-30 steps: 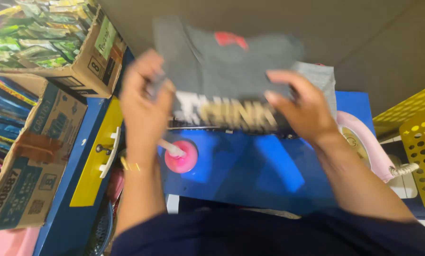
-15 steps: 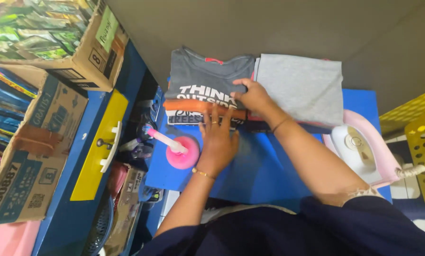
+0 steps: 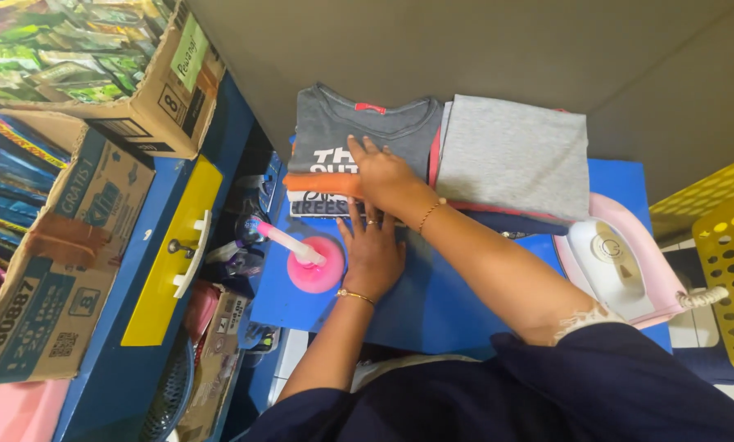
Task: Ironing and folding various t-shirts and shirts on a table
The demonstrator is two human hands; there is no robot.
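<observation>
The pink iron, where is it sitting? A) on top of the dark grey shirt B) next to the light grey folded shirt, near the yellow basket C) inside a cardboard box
B: the pink iron sits on the blue board beside the light grey folded shirt, close to the yellow basket.

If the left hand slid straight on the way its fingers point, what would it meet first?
The left hand lies flat on the blue board, fingers aimed at the folded stack. It would likely meet the stack's near edge first, just under the right hand.
</observation>
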